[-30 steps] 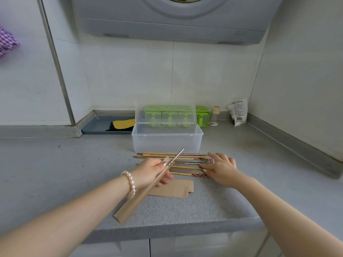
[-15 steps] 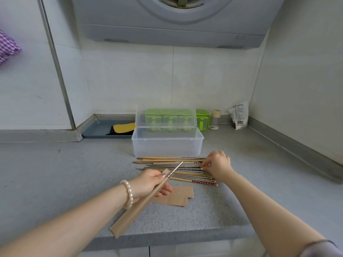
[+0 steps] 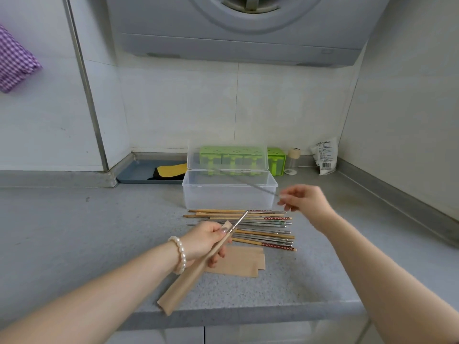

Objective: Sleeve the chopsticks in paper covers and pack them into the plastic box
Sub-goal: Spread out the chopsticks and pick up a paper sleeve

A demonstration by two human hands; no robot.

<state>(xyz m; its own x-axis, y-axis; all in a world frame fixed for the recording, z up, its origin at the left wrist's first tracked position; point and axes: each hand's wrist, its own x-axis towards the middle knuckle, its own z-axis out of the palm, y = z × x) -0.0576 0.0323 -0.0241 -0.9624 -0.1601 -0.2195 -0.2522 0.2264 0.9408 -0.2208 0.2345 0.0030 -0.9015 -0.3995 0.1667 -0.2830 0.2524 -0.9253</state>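
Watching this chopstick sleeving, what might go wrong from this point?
Two risks, as I judge them. The right hand pinches a thin metal chopstick by one end, its long free part swinging over the open plastic box; it might slip or knock the raised lid. The left hand holds a paper sleeve with one chopstick tip already poking out, so threading the second might crumple or tear the paper.

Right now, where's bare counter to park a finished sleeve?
Free: grey counter left of the loose chopsticks, and right of them. Crowded: between the plastic box and the paper covers.
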